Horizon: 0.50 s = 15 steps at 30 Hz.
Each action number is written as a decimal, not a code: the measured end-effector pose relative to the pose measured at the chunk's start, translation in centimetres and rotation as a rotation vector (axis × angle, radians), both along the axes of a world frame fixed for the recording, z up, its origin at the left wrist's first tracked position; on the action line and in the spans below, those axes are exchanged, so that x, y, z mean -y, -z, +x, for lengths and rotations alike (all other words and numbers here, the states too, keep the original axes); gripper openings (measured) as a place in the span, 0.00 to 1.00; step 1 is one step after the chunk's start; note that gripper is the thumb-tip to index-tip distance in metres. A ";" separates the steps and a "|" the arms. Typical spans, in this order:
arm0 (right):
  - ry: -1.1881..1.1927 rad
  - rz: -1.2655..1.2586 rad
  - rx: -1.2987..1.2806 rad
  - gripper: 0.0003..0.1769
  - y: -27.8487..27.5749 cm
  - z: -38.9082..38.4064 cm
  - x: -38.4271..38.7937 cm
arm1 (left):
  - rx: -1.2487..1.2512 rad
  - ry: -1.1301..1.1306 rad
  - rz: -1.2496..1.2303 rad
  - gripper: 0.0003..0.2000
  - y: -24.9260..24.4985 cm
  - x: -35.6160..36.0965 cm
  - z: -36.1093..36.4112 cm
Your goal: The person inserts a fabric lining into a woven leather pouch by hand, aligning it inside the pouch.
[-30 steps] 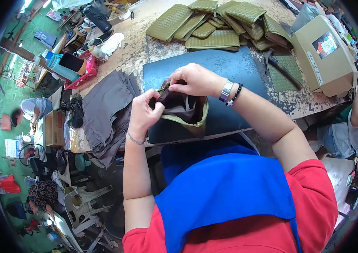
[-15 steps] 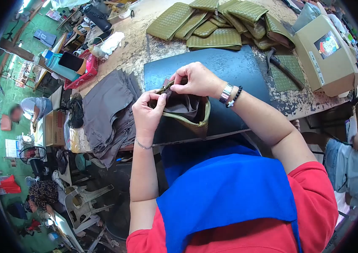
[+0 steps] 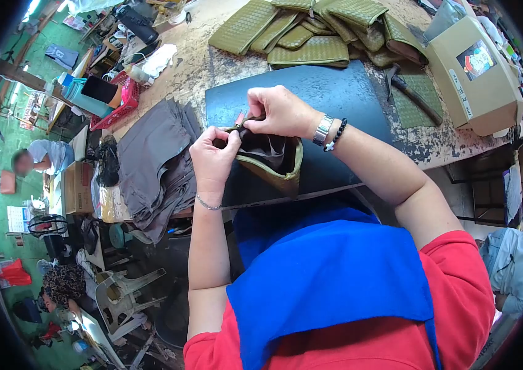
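Observation:
An olive pouch [image 3: 286,180] with a dark lining hangs open over the front edge of a black board [image 3: 329,117]. My left hand [image 3: 213,157] is closed on the pouch's rim at its left corner, thumb pressed against the fingers. Just right of it, my right hand [image 3: 283,113] pinches the same rim from above, close to a small reddish tab. The fingertips of both hands are nearly touching. Left of the pouch lies a stack of dark grey fabric pieces [image 3: 153,160].
Woven olive pouches [image 3: 310,52] are piled at the back. A hammer [image 3: 412,97] lies on a woven piece, near a cardboard box [image 3: 480,74]. A red basket [image 3: 127,102] stands on the left. Other people [image 3: 52,155] are at the far left and right.
Both hands still hold the rim, with the fingertips slightly shifted. The whole view has moved a little. The person at the right edge has changed posture.

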State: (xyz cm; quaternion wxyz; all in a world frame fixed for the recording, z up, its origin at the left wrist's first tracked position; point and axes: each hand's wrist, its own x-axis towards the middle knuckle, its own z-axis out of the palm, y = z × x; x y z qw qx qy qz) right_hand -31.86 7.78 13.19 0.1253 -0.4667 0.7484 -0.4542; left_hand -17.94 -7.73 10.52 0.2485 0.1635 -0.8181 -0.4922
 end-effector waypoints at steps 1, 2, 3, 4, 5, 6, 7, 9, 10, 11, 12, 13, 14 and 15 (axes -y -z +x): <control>-0.002 -0.009 -0.021 0.13 -0.1 0.0 -0.1 | 0.014 0.004 0.007 0.09 0.1 0.1 0.0; -0.013 -0.040 -0.002 0.14 0.1 -0.1 -0.1 | 0.027 0.009 0.014 0.09 0.2 0.1 0.0; -0.024 -0.071 0.019 0.14 0.5 -0.1 0.0 | -0.010 0.016 -0.004 0.09 0.1 0.0 -0.1; -0.033 -0.101 0.042 0.15 1.0 -0.1 0.0 | -0.045 0.024 -0.021 0.08 0.0 -0.2 0.0; -0.045 -0.131 0.074 0.15 1.5 0.0 0.0 | -0.080 0.032 -0.038 0.09 -0.1 -0.3 0.0; -0.056 -0.163 0.101 0.15 1.9 -0.1 0.0 | -0.104 0.063 0.029 0.10 0.0 -0.3 -0.3; -0.067 -0.193 0.133 0.16 1.6 0.2 0.0 | -0.123 0.093 0.096 0.11 0.1 -0.3 -0.4; -0.090 -0.104 0.157 0.17 0.6 0.8 -0.7 | -0.114 0.168 0.130 0.13 0.0 -0.1 -0.8; -0.103 -0.059 0.171 0.18 -0.1 1.1 -1.0 | -0.082 0.213 0.096 0.14 -0.4 0.1 -0.9; -0.155 -0.040 0.164 0.19 -0.2 0.9 -1.0 | -0.051 0.256 0.063 0.15 -0.7 0.3 -0.9; -0.207 -0.020 0.159 0.20 -0.2 0.5 -1.0 | -0.054 0.307 0.103 0.15 -1.1 0.4 -1.1; -0.259 0.000 0.154 0.21 -0.4 0.1 -1.1 | -0.058 0.358 0.142 0.15 -1.6 0.4 -1.3; -0.261 0.035 0.151 0.23 -1.0 -0.3 -1.3 | -0.064 0.411 0.180 0.15 -2.1 0.4 -1.4; -0.190 0.032 0.134 0.23 -1.5 -0.6 -1.5 | -0.081 0.396 0.250 0.17 -2.5 0.8 -1.4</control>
